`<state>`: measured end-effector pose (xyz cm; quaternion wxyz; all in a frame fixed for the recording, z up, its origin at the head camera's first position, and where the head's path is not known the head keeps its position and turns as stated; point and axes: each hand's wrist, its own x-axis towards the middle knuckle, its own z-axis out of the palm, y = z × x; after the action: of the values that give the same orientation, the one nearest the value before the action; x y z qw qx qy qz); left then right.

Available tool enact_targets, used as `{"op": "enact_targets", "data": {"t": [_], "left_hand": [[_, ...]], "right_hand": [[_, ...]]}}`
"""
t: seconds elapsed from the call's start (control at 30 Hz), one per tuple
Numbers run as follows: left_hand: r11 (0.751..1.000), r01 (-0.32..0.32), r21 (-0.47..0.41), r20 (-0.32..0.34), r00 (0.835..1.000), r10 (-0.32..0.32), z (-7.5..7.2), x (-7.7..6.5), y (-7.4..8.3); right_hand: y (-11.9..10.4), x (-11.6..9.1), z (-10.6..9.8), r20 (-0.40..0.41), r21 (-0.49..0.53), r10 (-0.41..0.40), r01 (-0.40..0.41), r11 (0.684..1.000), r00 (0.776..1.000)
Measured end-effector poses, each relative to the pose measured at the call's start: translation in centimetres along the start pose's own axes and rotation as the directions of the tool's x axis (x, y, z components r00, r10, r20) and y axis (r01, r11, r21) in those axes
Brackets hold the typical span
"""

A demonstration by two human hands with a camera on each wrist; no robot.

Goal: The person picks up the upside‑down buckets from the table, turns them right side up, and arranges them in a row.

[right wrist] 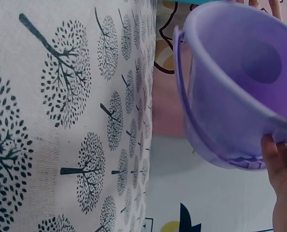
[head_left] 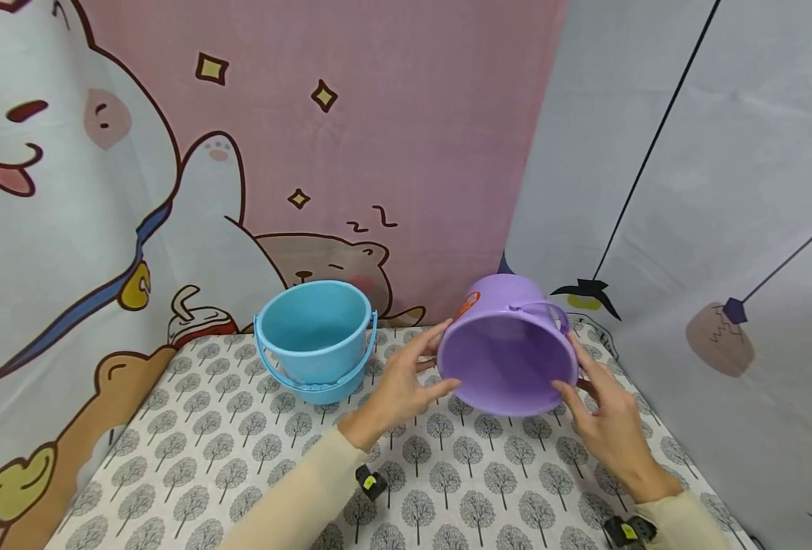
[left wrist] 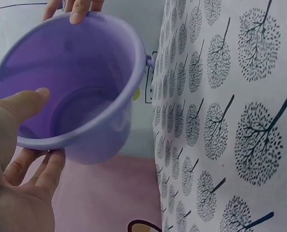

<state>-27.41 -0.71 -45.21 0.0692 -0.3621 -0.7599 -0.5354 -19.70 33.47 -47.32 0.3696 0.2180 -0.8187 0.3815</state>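
Note:
A purple bucket (head_left: 509, 294) is held up off the cloth between both hands, tilted so that its open mouth faces me. My left hand (head_left: 406, 382) grips its left rim, thumb over the mouth and fingers behind the wall, as the left wrist view shows with the bucket (left wrist: 102, 145). On the opposite side my right hand (head_left: 608, 416) grips the rim, its fingers (right wrist: 279, 164) against the outer wall near the purple handle (right wrist: 181, 79). A light blue bucket (head_left: 326, 365) stands upright to the left, its handle lowered across the front; neither hand touches it.
A table covered in tree-print cloth (head_left: 254, 473) lies beneath the hands. Behind it hangs a pink cartoon backdrop (head_left: 419, 153), and a grey-white one (head_left: 722, 191) borders the right side. The blue bucket sits near the back edge.

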Motion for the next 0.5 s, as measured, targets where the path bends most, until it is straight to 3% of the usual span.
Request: {"op": "enact_targets", "data": {"t": [0.17,0.5], "left_hand": [[0.999,-0.048,0.022,-0.013,0.999,0.048,-0.7,-0.1,0.3],[0.996,-0.086,0.02,0.002,0.996,0.086,-2.1,-0.1,0.8]], "right_hand": [[-0.2,0.0,-0.3,0.055,0.078,0.016,-0.021,0.997,0.998],[-0.5,0.3,-0.4,0.095,0.137,0.0,-0.013,0.991,0.995]]}}
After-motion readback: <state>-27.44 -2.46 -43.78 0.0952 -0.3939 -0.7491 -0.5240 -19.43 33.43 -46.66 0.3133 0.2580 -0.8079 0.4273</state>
